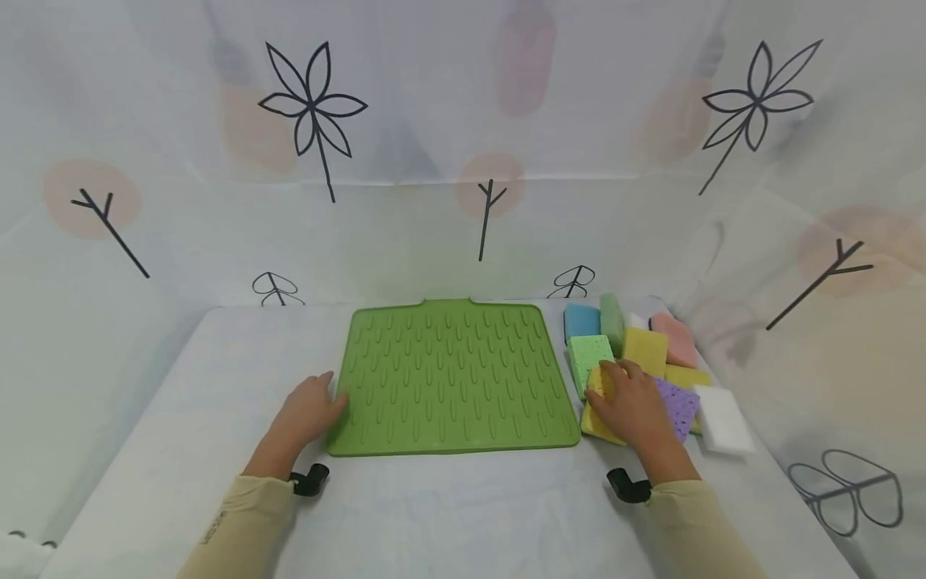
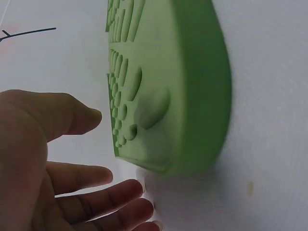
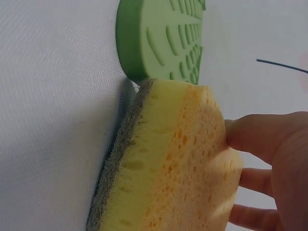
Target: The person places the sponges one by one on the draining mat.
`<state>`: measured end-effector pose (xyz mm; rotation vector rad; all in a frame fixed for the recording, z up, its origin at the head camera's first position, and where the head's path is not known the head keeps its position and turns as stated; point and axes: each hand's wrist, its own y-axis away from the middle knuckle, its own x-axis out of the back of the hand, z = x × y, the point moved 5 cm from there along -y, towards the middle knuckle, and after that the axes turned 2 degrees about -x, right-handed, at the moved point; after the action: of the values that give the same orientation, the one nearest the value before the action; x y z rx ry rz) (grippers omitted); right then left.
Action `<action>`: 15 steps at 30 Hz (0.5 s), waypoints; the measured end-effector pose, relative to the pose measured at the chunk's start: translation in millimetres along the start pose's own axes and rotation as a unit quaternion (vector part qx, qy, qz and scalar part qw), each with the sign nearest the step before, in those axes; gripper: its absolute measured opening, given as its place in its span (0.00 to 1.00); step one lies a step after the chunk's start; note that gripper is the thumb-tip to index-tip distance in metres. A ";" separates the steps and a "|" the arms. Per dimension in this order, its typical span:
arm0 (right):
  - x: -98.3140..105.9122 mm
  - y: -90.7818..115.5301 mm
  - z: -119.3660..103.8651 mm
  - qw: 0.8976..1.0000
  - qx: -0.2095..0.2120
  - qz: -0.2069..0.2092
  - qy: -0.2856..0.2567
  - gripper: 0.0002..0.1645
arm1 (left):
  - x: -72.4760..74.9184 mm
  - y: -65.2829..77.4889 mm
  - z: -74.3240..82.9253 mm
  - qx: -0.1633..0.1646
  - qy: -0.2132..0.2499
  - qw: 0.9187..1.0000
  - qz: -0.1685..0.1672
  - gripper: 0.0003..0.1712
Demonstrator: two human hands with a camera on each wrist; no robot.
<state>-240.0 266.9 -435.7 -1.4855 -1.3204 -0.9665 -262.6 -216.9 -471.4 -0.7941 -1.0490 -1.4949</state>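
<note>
A green ridged mat (image 1: 448, 378) lies flat on the white-covered table. My left hand (image 1: 307, 406) is at its left edge, fingers spread and relaxed; in the left wrist view the thumb (image 2: 79, 115) shows a small gap from the mat. My right hand (image 1: 637, 402) lies over a layered sponge (image 3: 187, 159), yellow and orange with a grey scouring side, at the mat's right edge. Its thumb appears to touch the sponge, while the other fingertips are hidden behind it. Around that hand are a light green sponge (image 1: 589, 354), a yellow sponge (image 1: 645, 350) and a purple sponge (image 1: 678, 406).
More sponges are heaped at the right: a blue one (image 1: 581, 320), a pink one (image 1: 676, 338) and a white block (image 1: 723, 420) nearest the right side. Patterned white cloth (image 1: 405, 233) hangs behind the table and along its sides.
</note>
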 end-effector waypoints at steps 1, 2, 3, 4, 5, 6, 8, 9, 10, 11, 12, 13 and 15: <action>-0.3 -0.1 0.3 1.000 -0.002 -0.001 -0.001 0.36 | -0.8 -0.6 -0.2 -0.001 0.004 1.000 0.000 0.38; -0.5 -0.2 0.2 1.000 -0.002 -0.002 -0.001 0.36 | -1.7 -1.4 -0.7 -0.003 0.007 1.000 0.001 0.37; -0.5 0.0 0.2 1.000 -0.004 -0.004 -0.002 0.35 | -2.4 -2.0 -0.7 -0.005 0.013 1.000 0.001 0.35; -0.7 -0.2 0.4 1.000 -0.005 -0.005 -0.003 0.35 | -3.1 -2.6 -0.6 -0.008 0.019 1.000 0.001 0.33; -0.6 -0.1 0.4 1.000 -0.006 -0.005 -0.005 0.35 | -4.0 -3.4 -0.8 -0.008 0.025 1.000 0.000 0.31; -0.5 0.1 0.6 1.000 -0.008 -0.006 -0.007 0.34 | -4.4 -3.8 -0.6 -0.010 0.028 1.000 0.001 0.29; -0.7 0.1 0.7 1.000 -0.012 -0.008 -0.010 0.34 | -5.4 -4.6 -0.6 -0.010 0.035 0.999 -0.001 0.27; -1.0 0.0 1.2 1.000 -0.015 -0.009 -0.011 0.34 | -5.7 -4.6 -0.2 -0.012 0.037 0.999 -0.001 0.26; -1.1 -0.3 1.6 1.000 -0.015 -0.009 -0.012 0.34 | -5.7 -4.6 -0.1 -0.012 0.036 0.999 0.002 0.27; -0.9 -0.3 1.3 1.000 -0.017 -0.009 -0.013 0.33 | -5.9 -4.5 -0.1 -0.012 0.036 0.999 0.004 0.28; -0.8 -0.6 1.5 1.000 -0.017 -0.008 -0.013 0.33 | -6.0 -4.2 0.0 -0.012 0.037 0.999 0.005 0.28; -0.4 -0.9 1.3 1.000 -0.016 -0.005 -0.013 0.33 | -6.4 -4.1 -0.3 -0.011 0.039 0.999 0.005 0.28; 0.5 -2.0 1.0 1.000 -0.012 0.000 -0.012 0.33 | -7.0 -3.9 -0.7 -0.008 0.041 0.999 0.007 0.29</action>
<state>-241.9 268.0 -435.3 -1.5190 -1.3313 -0.9703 -265.1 -214.8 -478.8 -0.7447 -0.9691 -1.5130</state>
